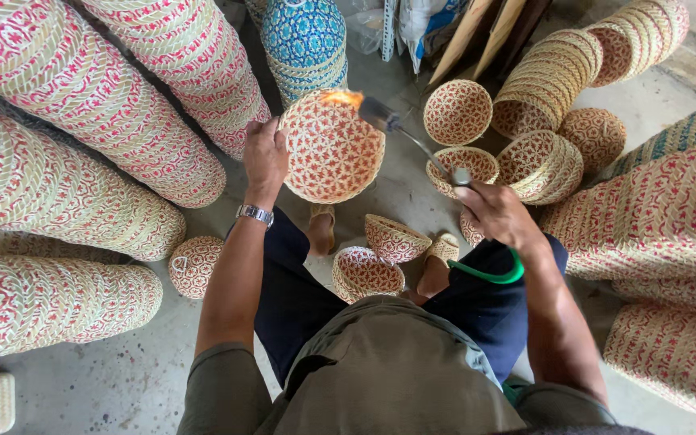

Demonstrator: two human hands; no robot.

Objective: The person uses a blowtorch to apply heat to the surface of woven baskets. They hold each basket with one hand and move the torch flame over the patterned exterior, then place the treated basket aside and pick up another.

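Left hand [265, 157] grips empty woven basket [332, 147] — right hand [497, 213] holds lit torch [412, 137]

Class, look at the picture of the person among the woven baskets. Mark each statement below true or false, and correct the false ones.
1. The left hand holds a red-patterned basket. True.
2. The right hand holds a paintbrush. False: it holds a torch with a flame at the basket's rim.
3. A watch is on the left wrist. True.
4. The hose by the right hand is red. False: it is green.
5. Every basket stack is red. False: one stack is blue.
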